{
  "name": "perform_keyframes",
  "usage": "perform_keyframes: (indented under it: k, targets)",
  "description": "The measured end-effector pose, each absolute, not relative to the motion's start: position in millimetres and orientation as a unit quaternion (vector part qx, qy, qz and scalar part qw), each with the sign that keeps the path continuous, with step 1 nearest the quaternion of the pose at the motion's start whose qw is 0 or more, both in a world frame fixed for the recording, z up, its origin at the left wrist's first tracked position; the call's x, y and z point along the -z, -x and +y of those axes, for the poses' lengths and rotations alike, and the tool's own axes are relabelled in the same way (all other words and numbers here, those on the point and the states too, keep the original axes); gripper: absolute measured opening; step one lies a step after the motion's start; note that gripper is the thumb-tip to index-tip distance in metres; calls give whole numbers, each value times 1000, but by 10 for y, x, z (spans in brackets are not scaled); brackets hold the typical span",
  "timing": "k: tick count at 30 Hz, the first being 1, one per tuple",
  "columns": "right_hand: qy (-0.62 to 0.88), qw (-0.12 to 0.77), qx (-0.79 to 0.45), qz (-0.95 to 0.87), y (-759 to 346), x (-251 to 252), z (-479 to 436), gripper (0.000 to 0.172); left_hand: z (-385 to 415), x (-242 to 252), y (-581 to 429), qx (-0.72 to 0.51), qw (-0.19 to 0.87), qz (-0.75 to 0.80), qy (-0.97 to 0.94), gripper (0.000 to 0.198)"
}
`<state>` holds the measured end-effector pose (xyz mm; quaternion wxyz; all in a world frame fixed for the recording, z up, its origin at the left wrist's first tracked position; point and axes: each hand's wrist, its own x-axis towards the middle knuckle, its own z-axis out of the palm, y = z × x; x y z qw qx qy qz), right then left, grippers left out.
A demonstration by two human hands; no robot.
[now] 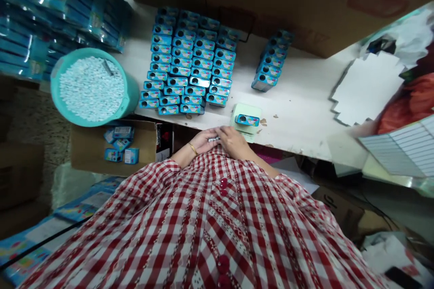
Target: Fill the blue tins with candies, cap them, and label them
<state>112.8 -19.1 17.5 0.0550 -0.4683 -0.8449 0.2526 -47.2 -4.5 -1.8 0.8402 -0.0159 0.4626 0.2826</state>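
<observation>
Close to my body, at the table's front edge, my two hands meet. My left hand [204,142] is cupped, palm up, and small white pellets [213,138] show in it. The curled fingers of my right hand [234,142] reach over that palm and touch the pellets; what they pinch is hidden. Just beyond the right hand, a small blue box [247,120] with a dark round spot lies on a pale green flat device [252,109] that looks like a scale. A turquoise bucket [131,99] full of similar white pellets stands to the left.
Rows of blue boxes [183,63] fill the table's middle, with a shorter row [271,63] to their right. A cardboard box [84,158] below holds several blue packs. Wrapped blue stacks [68,9], a large carton [288,0] and white cut sheets [373,81] surround the table.
</observation>
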Motion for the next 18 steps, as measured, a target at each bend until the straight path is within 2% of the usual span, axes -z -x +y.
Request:
perform_keyframes:
  k: [3, 6, 18]
  targets:
    - [437, 26, -309, -844, -921, -106, -236, 27, -145, 62, 552, -261, 842, 473, 0, 34]
    - [408, 40, -334, -849, -861, 6, -242, 24, -220, 97, 645, -248, 843, 478, -15, 33]
    - [405, -3, -319, -857, -799, -69, -234, 21, -261, 126, 740, -242, 837, 490, -16, 25]
